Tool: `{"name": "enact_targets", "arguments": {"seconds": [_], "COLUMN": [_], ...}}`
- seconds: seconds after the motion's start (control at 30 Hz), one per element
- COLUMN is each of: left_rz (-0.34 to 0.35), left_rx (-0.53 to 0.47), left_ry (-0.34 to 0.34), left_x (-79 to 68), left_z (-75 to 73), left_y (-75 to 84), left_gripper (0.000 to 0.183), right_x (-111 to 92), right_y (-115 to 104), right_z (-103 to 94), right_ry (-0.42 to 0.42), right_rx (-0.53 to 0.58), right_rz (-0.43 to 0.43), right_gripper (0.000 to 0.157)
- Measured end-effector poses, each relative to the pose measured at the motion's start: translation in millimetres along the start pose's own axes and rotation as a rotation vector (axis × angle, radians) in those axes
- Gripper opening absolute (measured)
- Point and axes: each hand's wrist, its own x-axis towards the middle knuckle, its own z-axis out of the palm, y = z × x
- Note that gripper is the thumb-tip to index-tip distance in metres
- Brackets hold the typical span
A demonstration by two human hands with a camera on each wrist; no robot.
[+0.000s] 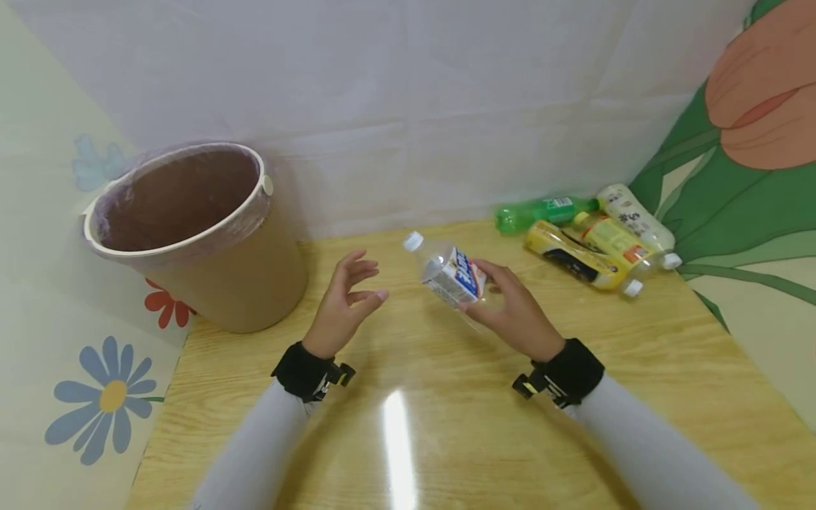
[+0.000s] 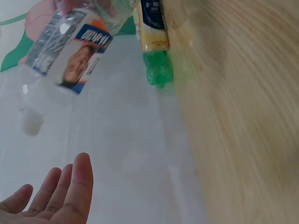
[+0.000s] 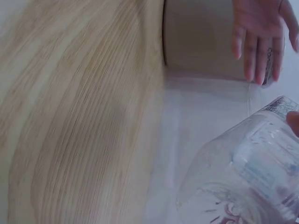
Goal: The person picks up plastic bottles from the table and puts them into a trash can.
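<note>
In the head view my right hand [image 1: 518, 312] grips a clear plastic bottle [image 1: 454, 273] around its lower half. The bottle has a white cap and a blue, white and orange label, and it tilts with its cap toward the upper left. Its base fills the lower right of the right wrist view, where the clear bottle [image 3: 233, 177] looks see-through. To the left of the cap, my left hand [image 1: 344, 304] is held over the table with fingers loosely bent and nothing in them. The left wrist view has the left hand's fingers [image 2: 77, 186] below the bottle's cap.
A beige bin [image 1: 255, 276] with a clear liner stands at the back left. At the back right lie a green bottle [image 1: 542, 212], a yellow and black bottle [image 1: 570, 255], a yellow-labelled bottle [image 1: 615, 241] and a whitish bottle [image 1: 637, 216]. A white sheet covers the wall behind.
</note>
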Motion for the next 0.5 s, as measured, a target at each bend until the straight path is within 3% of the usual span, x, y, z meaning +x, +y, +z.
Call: {"name": "enact_targets", "arguments": {"seconds": [0.27, 0.5], "left_rz": [-0.064, -0.044], "left_rx": [-0.09, -0.168], "left_ry": [-0.053, -0.102], "left_x": [4.7, 5.0], "left_z": [18.5, 31.1], "left_y": [-14.3, -17.4], "left_gripper": [0.076, 0.083], "right_x": [-3.9, -6.8], "right_y": [-17.9, -21.0], "right_z": [16.5, 27.2], "right_ry": [-0.028, -0.024], "right_rx": [0.056, 0.088], "right_rz": [-0.006, -0.061], "right_gripper": [0.078, 0.078]}}
